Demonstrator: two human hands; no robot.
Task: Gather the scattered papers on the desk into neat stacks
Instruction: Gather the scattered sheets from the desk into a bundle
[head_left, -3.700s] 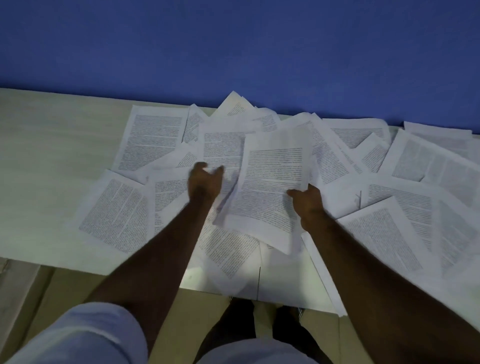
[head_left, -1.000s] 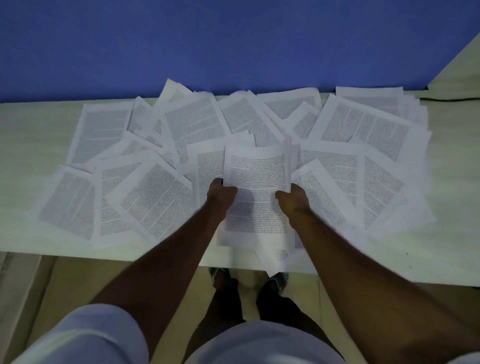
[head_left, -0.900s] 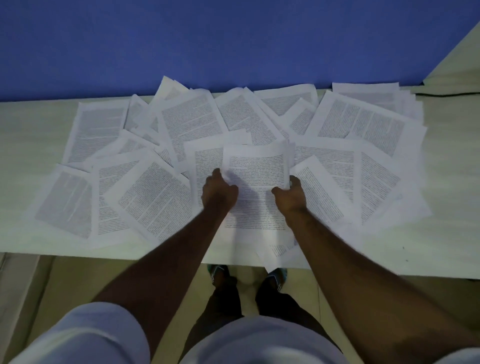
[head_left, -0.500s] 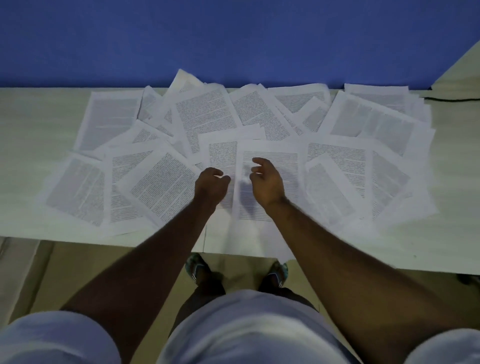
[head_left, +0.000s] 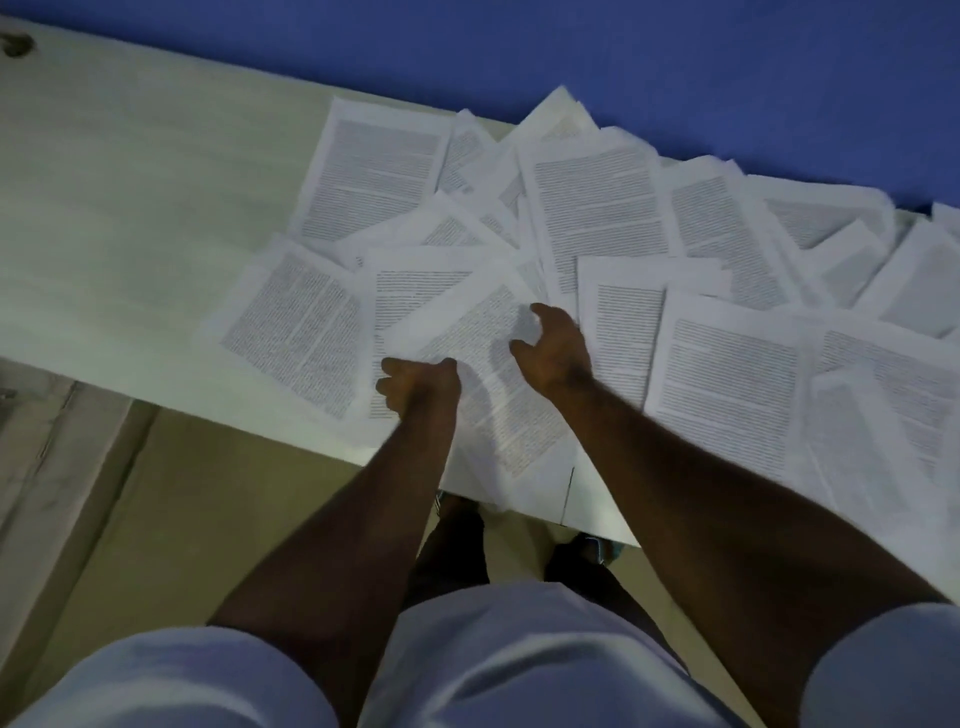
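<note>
Hands on a tilted sheet

Fingers of the left hand (head_left: 418, 387) curl onto the tilted sheet's (head_left: 483, 358) near-left edge. The right hand (head_left: 556, 353) hovers loosely spread over its right side. Scattered papers (head_left: 602, 208) cover the counter (head_left: 130, 208) beyond and beside both.

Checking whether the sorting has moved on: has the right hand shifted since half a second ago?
Yes. The right hand has crossed leftward from the upright middle sheet onto the tilted sheet beside it.

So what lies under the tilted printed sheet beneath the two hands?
Under the tilted white printed sheet other overlapping printed pages show at its edges; anything directly beneath it is covered.
</note>
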